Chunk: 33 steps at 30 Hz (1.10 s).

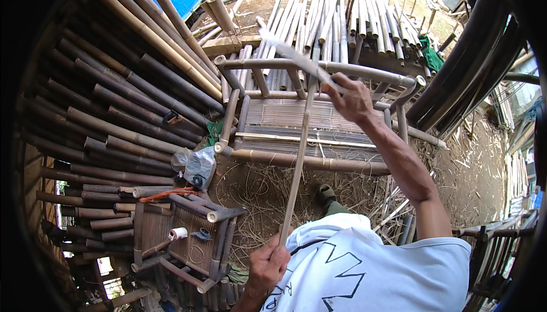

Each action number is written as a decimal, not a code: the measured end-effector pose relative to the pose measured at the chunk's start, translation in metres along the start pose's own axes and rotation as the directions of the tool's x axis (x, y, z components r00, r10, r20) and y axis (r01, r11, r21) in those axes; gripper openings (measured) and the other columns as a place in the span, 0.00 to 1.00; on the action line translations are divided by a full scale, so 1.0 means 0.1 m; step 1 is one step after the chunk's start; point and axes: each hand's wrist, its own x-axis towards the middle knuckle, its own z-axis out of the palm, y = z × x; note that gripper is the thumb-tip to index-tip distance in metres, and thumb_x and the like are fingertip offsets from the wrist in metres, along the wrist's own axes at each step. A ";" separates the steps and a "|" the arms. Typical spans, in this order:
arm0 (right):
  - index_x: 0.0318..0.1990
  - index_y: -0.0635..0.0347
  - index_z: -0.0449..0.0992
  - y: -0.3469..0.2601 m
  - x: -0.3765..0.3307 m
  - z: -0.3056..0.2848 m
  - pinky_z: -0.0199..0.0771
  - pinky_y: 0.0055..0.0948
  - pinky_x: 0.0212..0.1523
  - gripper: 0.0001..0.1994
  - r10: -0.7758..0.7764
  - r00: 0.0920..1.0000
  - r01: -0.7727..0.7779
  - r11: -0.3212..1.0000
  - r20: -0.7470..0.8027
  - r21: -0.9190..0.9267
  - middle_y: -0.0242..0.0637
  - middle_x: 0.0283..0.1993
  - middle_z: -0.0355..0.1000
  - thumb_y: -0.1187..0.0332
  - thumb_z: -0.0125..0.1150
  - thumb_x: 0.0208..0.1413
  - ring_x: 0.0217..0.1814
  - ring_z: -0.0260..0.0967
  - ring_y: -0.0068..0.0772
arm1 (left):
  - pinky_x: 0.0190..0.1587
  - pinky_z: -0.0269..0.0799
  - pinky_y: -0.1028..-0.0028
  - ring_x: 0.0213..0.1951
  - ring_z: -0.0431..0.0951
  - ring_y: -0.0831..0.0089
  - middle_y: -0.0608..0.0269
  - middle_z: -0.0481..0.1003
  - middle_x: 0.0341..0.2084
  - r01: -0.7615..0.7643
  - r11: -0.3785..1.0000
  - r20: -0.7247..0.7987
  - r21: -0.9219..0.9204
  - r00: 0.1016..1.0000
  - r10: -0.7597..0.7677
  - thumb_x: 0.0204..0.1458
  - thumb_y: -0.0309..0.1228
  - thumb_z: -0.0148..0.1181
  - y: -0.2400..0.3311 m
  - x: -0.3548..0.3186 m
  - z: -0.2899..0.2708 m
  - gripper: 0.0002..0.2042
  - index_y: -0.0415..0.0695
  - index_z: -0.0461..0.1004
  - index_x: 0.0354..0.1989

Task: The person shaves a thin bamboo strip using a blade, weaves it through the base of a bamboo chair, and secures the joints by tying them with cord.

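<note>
My left hand (268, 266) is closed around the lower end of a long, thin bamboo strip (299, 169), close to my shirt. From there the strip rises away from me, across a bamboo bench (319, 161). Out over the bench's far rail, my right hand (350, 100) grips a machete (290, 55), its pale blade smeared by motion. The blade points to the far left and crosses the strip near its upper end; I cannot tell whether they touch. Split slats make up the bench seat, with a lighter strip (307, 139) lying on it.
Bamboo poles (131, 90) are stacked at the left, and cut poles (319, 21) lie beyond the bench. A small bamboo chair (188, 238) at lower left bears a white roll (178, 233). Shavings (262, 204) litter the ground beside a plastic bag (196, 166).
</note>
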 end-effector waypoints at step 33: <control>0.41 0.59 0.72 -1.41 -0.79 0.08 0.74 0.40 0.26 0.30 -0.111 0.836 0.081 0.994 0.538 0.080 0.37 0.26 0.71 0.36 0.51 0.58 0.25 0.68 0.34 | 0.11 0.53 0.87 0.12 0.54 0.88 0.66 0.64 0.22 0.051 0.784 0.090 -0.618 0.996 0.006 0.68 0.28 0.39 0.17 0.76 -0.15 0.18 0.44 0.61 0.65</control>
